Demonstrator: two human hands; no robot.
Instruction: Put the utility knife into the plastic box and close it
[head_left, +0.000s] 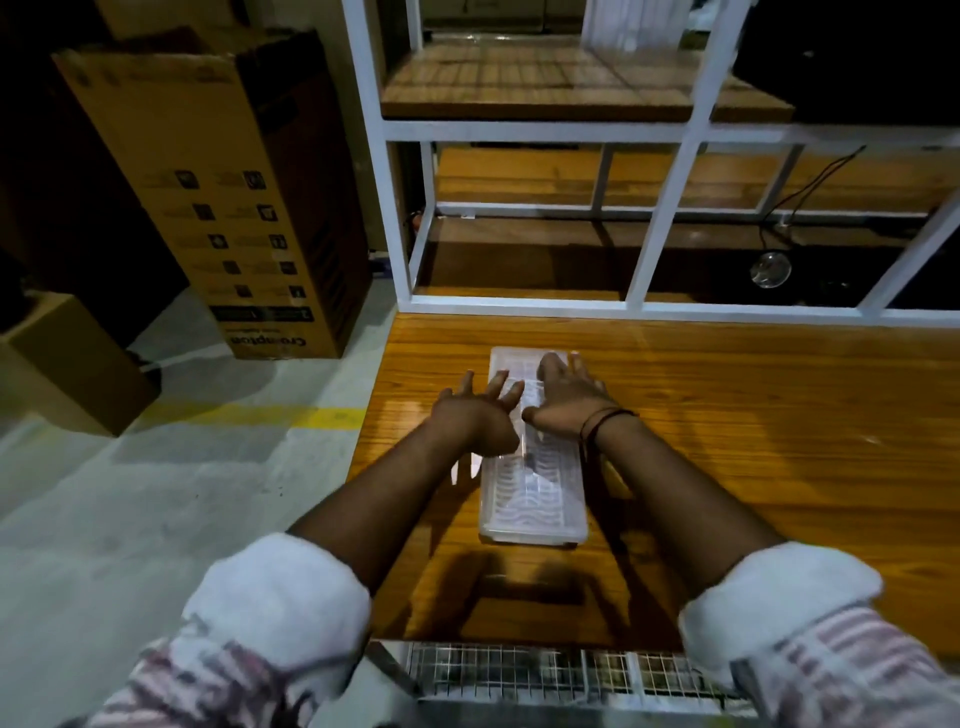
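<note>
Both hands lie spread, fingers splayed, gripping nothing: the left hand (480, 415) and right hand (566, 400) press on the plastic box (532, 493). The box's long axis runs twelve to six on the bench (753, 441), lid on. Something dark shows blurred inside; whether it is the knife cannot be told.

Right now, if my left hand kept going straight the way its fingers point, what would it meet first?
Probably the plastic box: the left hand has its fingers spread toward the lid's far half, beside the right hand. How high it hovers above the lid is unclear.
</note>
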